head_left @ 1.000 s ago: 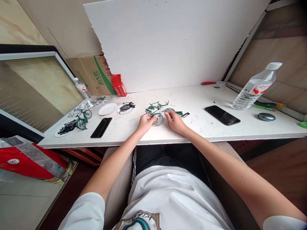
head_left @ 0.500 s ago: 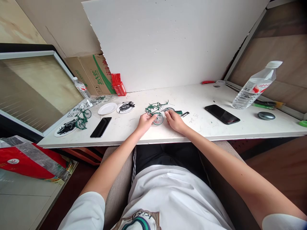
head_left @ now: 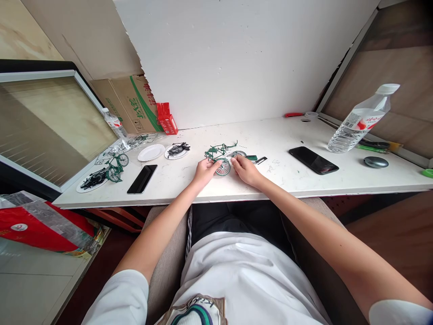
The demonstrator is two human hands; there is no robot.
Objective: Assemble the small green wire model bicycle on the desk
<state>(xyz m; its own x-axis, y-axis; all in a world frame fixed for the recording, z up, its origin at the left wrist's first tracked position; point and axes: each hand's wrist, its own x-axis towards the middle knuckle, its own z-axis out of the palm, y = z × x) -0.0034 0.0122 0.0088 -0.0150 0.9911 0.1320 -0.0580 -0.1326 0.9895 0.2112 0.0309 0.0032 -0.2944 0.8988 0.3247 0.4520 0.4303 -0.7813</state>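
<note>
A small green model bicycle lies partly built on the white table, with a spoked wheel at its near end. My left hand pinches the frame beside that wheel. My right hand rests just right of the wheel, fingers curled towards it; what they grip is too small to make out. A loose wheel and green parts lie behind my right hand.
A finished green bicycle, paper plates with black parts, and a black phone lie left. Another phone, a water bottle and a grey disc lie right. A red box stands at the back.
Both hands stay at the wheel with only slight finger shifts. The view has drifted a little.
</note>
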